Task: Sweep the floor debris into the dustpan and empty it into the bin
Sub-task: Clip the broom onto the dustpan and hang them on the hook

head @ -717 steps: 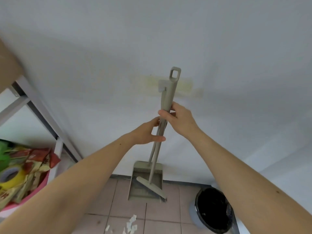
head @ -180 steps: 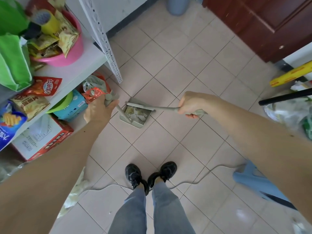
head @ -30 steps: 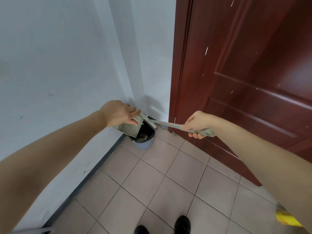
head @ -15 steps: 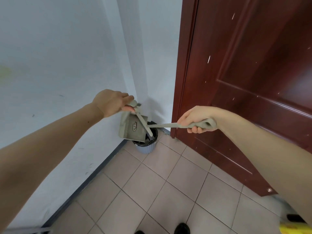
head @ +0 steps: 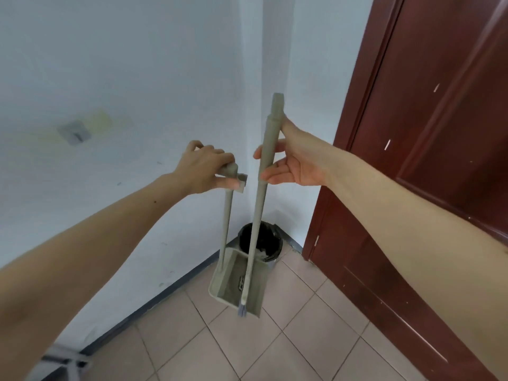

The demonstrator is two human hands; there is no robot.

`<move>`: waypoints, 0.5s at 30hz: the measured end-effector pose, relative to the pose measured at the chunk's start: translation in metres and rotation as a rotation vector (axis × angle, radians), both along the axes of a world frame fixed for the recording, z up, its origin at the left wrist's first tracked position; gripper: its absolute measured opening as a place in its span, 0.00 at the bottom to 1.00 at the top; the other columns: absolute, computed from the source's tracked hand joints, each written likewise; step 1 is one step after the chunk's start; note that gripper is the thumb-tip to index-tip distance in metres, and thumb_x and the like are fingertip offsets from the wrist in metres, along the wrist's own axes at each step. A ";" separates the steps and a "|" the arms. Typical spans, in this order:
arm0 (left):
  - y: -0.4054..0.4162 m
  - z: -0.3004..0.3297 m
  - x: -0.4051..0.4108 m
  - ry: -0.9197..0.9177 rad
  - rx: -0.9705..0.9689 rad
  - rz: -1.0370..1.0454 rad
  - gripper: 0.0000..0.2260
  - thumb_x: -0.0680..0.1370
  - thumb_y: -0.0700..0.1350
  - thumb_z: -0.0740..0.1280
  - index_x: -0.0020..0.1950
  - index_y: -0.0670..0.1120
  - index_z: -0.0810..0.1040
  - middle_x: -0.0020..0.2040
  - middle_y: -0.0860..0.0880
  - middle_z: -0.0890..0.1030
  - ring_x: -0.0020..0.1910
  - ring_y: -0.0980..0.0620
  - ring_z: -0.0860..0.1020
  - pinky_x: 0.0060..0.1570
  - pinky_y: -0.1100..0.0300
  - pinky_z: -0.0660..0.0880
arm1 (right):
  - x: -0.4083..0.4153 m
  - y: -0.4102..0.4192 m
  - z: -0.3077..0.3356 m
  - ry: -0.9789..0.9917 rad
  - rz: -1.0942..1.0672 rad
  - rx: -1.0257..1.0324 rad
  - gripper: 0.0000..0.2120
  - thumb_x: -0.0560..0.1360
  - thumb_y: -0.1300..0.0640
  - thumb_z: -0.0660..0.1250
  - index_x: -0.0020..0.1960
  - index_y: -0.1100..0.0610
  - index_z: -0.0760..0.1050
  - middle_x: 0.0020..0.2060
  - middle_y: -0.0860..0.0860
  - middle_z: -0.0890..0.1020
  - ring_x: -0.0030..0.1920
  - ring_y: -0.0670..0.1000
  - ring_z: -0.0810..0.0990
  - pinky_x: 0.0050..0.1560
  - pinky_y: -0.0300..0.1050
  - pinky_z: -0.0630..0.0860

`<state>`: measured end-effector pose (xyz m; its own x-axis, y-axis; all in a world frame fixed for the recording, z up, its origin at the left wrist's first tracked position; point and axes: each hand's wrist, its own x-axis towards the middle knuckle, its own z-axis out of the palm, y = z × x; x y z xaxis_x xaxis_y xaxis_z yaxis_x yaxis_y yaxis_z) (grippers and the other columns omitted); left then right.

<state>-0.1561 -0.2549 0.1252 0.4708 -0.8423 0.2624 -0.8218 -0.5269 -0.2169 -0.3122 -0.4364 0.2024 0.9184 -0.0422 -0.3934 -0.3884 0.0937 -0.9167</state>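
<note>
My left hand (head: 204,167) grips the top of the grey dustpan's handle, and the dustpan (head: 236,284) hangs upright above the floor tiles. My right hand (head: 294,160) holds the upper part of the grey broom (head: 264,171), fingers loosely round its pole. The broom stands nearly upright, its head down inside the dustpan's tray. Behind both, in the corner, sits the bin (head: 265,240) with a black liner and some pale scraps inside. The tray's inside looks bare of debris.
A white wall runs along the left with a small grey hook (head: 74,132) on it. A dark red door (head: 428,160) fills the right. A white metal rack leg (head: 64,364) shows at the bottom left. Beige floor tiles lie below.
Both hands have risen. The dustpan has swung from tipped over the bin to hanging upright, and the broom has turned from nearly level to upright, its head now in the tray.
</note>
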 end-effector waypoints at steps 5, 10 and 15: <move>0.022 0.000 -0.028 0.093 0.017 0.168 0.39 0.54 0.84 0.47 0.39 0.52 0.70 0.34 0.58 0.72 0.41 0.53 0.70 0.61 0.48 0.60 | 0.019 0.034 -0.004 -0.093 0.136 -0.125 0.38 0.70 0.26 0.56 0.54 0.60 0.78 0.34 0.58 0.83 0.33 0.52 0.84 0.35 0.41 0.81; 0.051 -0.009 -0.039 0.169 0.001 0.279 0.39 0.51 0.84 0.54 0.40 0.52 0.76 0.35 0.59 0.74 0.47 0.54 0.70 0.67 0.46 0.56 | 0.028 0.063 -0.018 -0.310 0.260 -0.384 0.08 0.77 0.53 0.70 0.51 0.57 0.77 0.30 0.56 0.82 0.26 0.50 0.82 0.26 0.39 0.76; 0.071 -0.011 -0.052 0.188 -0.122 0.321 0.35 0.54 0.84 0.54 0.42 0.59 0.78 0.40 0.60 0.79 0.51 0.54 0.71 0.64 0.49 0.57 | 0.036 0.093 -0.018 -0.442 0.376 -0.460 0.05 0.79 0.52 0.66 0.48 0.54 0.75 0.26 0.55 0.81 0.20 0.52 0.77 0.21 0.39 0.70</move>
